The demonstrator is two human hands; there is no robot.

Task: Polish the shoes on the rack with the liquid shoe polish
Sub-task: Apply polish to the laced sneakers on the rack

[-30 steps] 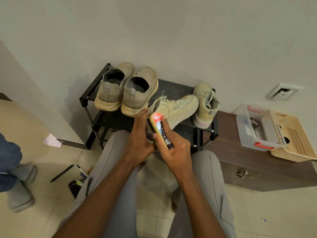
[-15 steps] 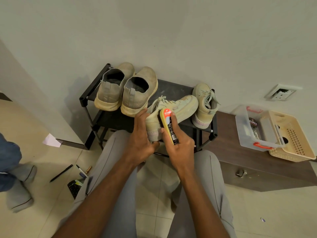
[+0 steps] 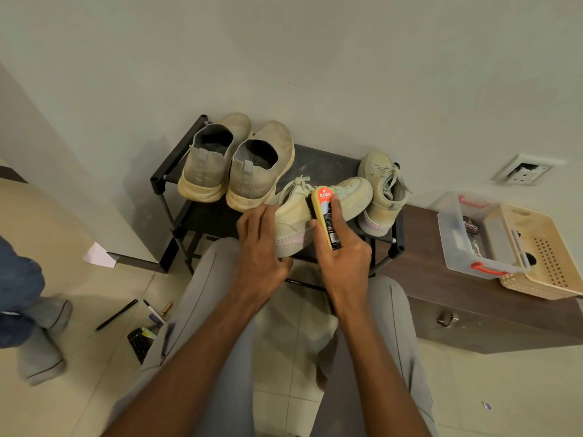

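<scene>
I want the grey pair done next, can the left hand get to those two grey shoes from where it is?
Probably yes. The left hand grips the heel of the laced shoe, right beside the grey shoes, with nothing between them; it must let go first.

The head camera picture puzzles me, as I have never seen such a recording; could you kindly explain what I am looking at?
There is no machine here. A person wears one camera on the head, so you look down along their own arms and grey-trousered knees. In front stands a black shoe rack against the wall. On it sit a pair of grey slip-on shoes and one pale laced sneaker. The left hand holds its partner, the second sneaker, at the heel. The right hand has its grip round a yellow polish applicator, pressed against that shoe's side. To the right, a low wooden cabinet carries a clear box and a cream basket. Pens lie on the floor.
</scene>
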